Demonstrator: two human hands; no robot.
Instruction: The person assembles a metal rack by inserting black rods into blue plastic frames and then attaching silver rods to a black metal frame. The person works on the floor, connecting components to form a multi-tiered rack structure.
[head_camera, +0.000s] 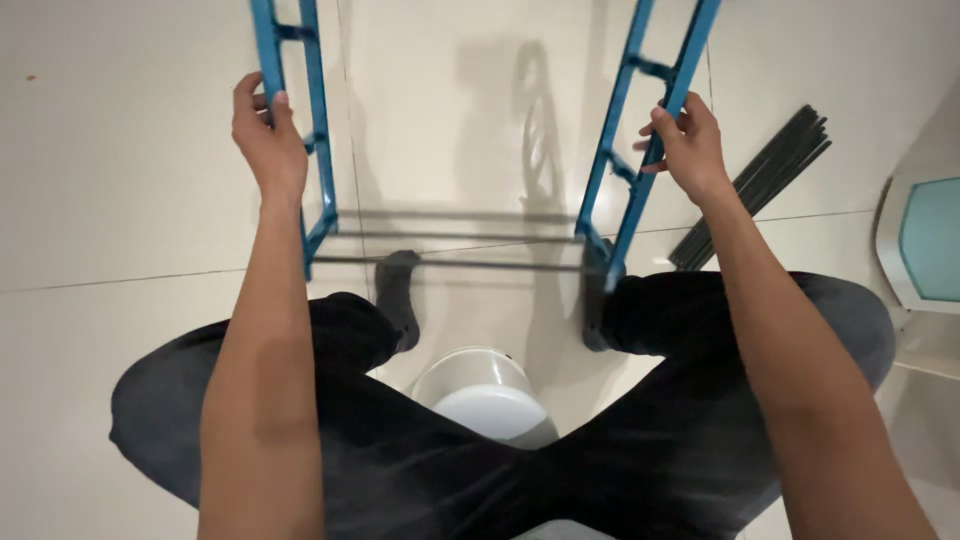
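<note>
Two blue metal side frames stand on the white tiled floor, joined low down by thin grey rods (460, 238). My left hand (266, 135) grips the left blue frame (318, 150) near its top. My right hand (685, 140) grips the right blue frame (625, 150) at about the same height. Both frames run out of view at the top edge. My legs in dark trousers spread on either side, and my feet in dark socks (398, 295) rest beside the feet of the frames.
A bundle of dark rods (765, 180) lies on the floor at the right. A white round stool (480, 390) shows between my legs. A white object with a teal panel (925, 240) stands at the right edge.
</note>
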